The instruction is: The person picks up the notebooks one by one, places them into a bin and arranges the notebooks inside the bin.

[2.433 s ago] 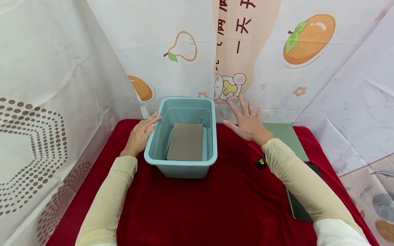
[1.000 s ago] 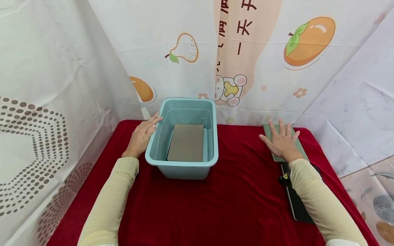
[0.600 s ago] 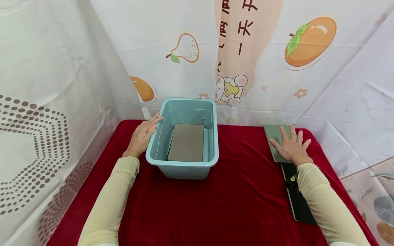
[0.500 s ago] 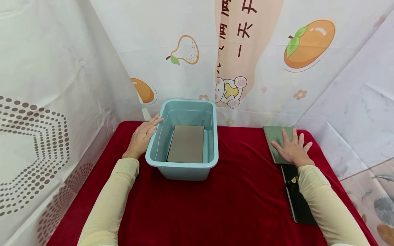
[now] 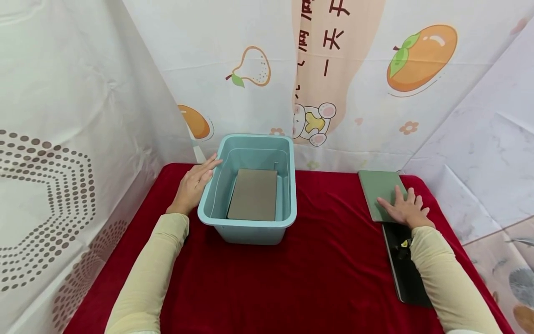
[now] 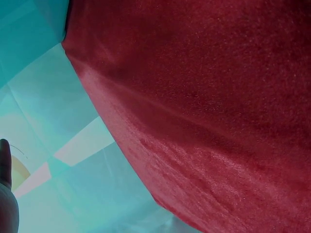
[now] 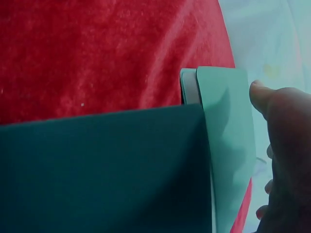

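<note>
A light blue plastic bin (image 5: 250, 232) stands left of centre in the head view, with a flat grey-brown book (image 5: 253, 195) lying in it. Along the bin's left rim rests my left hand (image 5: 193, 185), fingers straight. Only a thumb-side sliver of that hand (image 6: 6, 204) enters the left wrist view. On the right, a green notebook (image 5: 377, 195) lies at the table's back edge. My right hand (image 5: 404, 206) hovers over its front right corner with fingers spread, holding nothing. In front lies a black notebook (image 5: 406, 278), partly hidden under my right forearm.
Dark red velvet cloth (image 5: 325, 260) covers the table. White printed curtains (image 5: 258, 106) hang close behind the table and at both sides. In the right wrist view, the dark notebook (image 7: 102, 170) overlaps the edge of the green notebook (image 7: 227, 126).
My right hand has moved right from beside the bin to over the green notebook, then slightly back towards me. The left hand has stayed at the bin's rim.
</note>
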The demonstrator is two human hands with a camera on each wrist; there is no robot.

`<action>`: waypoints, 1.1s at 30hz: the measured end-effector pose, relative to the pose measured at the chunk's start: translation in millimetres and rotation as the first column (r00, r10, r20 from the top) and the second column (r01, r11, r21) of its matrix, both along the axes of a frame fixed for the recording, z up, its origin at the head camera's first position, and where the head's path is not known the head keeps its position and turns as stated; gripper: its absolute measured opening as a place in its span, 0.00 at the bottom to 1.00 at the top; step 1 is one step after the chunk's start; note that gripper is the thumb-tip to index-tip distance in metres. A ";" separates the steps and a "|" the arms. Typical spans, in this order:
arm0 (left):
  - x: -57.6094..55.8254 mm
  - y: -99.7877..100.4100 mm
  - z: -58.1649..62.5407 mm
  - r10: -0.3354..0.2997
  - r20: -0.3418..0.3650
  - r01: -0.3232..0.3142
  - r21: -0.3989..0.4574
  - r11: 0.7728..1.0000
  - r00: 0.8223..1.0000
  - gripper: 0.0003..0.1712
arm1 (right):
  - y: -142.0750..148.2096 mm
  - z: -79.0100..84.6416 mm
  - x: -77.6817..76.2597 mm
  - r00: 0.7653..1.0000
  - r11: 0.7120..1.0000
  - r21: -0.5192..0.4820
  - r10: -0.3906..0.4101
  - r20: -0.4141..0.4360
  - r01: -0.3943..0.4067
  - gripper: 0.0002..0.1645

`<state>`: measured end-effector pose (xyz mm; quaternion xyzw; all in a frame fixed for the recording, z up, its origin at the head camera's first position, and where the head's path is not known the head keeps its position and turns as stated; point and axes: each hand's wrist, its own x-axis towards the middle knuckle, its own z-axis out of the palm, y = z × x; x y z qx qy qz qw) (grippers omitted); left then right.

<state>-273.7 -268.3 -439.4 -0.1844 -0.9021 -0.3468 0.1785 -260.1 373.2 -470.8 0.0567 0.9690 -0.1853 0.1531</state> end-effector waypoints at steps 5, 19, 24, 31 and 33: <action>0.5 0.5 1.0 0.001 0.003 -0.001 -0.004 1.000 1.000 0.25 | 6.4 -1.5 0.0 1.000 1.000 -0.029 -0.001 0.026 0.002 0.65; 1.5 1.7 1.9 0.013 0.025 -0.013 -0.009 1.000 1.000 0.25 | 19.2 -6.9 -1.2 1.000 1.000 0.009 -0.005 0.016 0.005 0.66; 0.9 1.7 2.3 0.009 0.026 -0.009 -0.009 1.000 1.000 0.25 | 19.2 -4.3 -2.5 0.998 0.999 0.026 -0.042 0.036 0.041 0.69; 0.8 2.2 3.9 0.012 0.030 -0.012 -0.006 1.000 0.999 0.25 | 16.3 -0.1 -7.2 0.995 0.995 0.052 -0.091 0.039 0.089 0.70; 0.7 2.2 3.9 0.014 0.037 -0.014 -0.006 1.000 0.999 0.25 | 16.3 -0.8 -7.8 0.992 0.992 0.051 -0.117 0.037 0.115 0.70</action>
